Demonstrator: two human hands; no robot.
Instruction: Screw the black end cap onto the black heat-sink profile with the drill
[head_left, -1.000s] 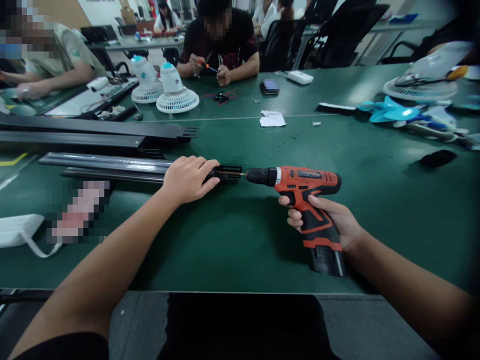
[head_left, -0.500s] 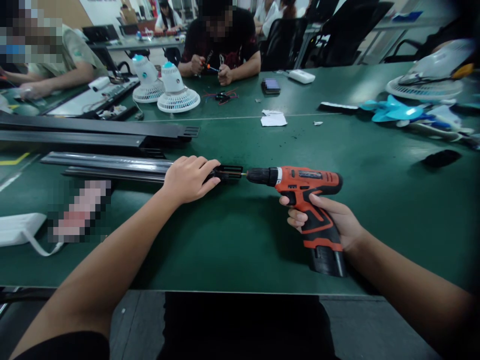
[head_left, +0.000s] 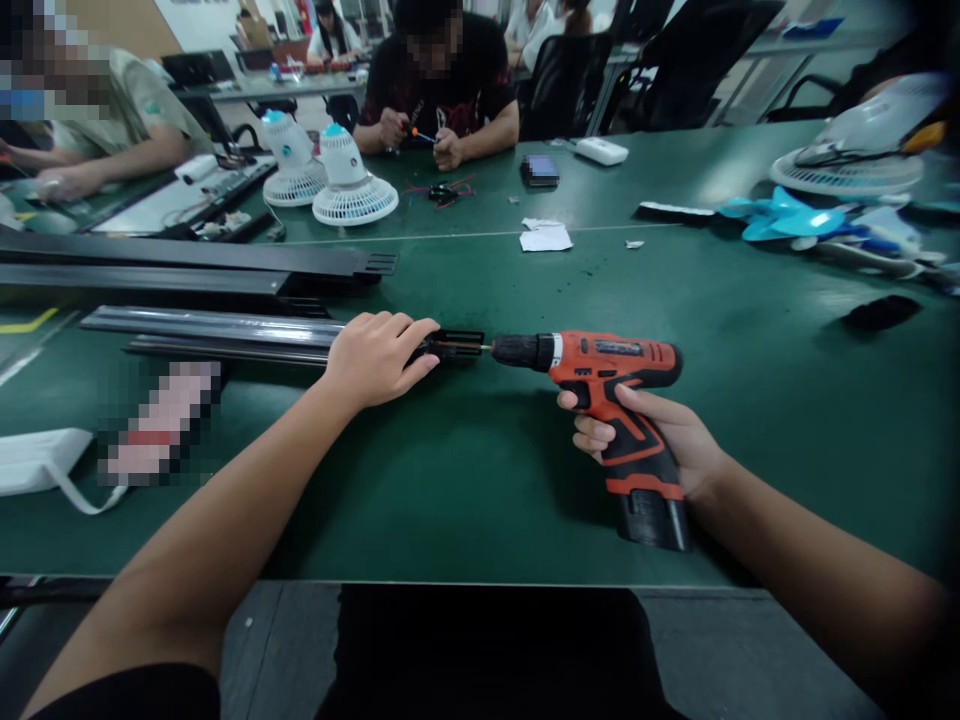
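An orange and black cordless drill point(head_left: 615, 360) is gripped by its handle in my right hand point(head_left: 675, 440). The chuck points left, and its bit meets the slotted end of a long black metal profile point(head_left: 225, 325) lying on the green table. Whether the tip sits inside the slots or only against them I cannot tell. My left hand point(head_left: 382, 360) is wrapped over the profile near that end, thumb towards me, hiding the part beneath. A second dark strip runs along the profile's near side.
More black profiles point(head_left: 187, 260) lie behind at left. A phone point(head_left: 161, 425) and a white power bank point(head_left: 45, 460) are near my left forearm. Two white fan parts point(head_left: 352, 180), paper scraps point(head_left: 546, 237) and blue fan blades point(head_left: 787, 215) lie farther off. Co-workers sit across the table.
Hardly anything differs. The view has shifted very slightly; both hands, the drill and the profile keep their places relative to each other.
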